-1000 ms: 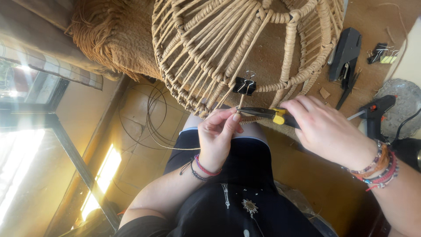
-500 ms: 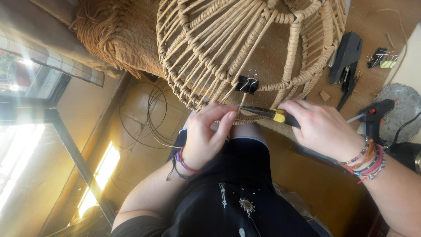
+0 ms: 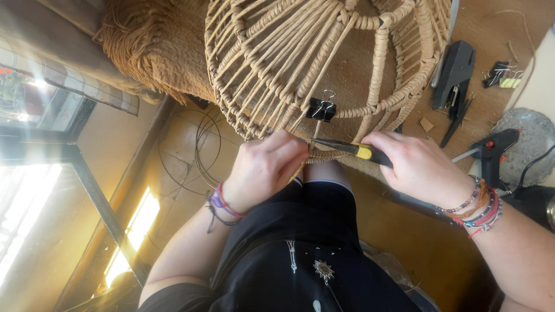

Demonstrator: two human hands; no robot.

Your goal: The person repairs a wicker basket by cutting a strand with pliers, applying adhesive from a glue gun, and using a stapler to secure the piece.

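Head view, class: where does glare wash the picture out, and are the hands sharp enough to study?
Head view: sunlight blows out the window at lower left; the left hand, right hand, pliers and woven frame are evenly lit and sharp; lines bow slightly toward the edges.

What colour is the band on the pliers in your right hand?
Yellow, on dark handles; the pliers in the right hand show clearly in the head view.

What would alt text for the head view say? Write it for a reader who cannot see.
Seen from above, a person's left hand pinches the rim of a woven cord frame while the right hand holds yellow-handled pliers against it. A black binder clip sits on the rim; a glue gun lies nearby.
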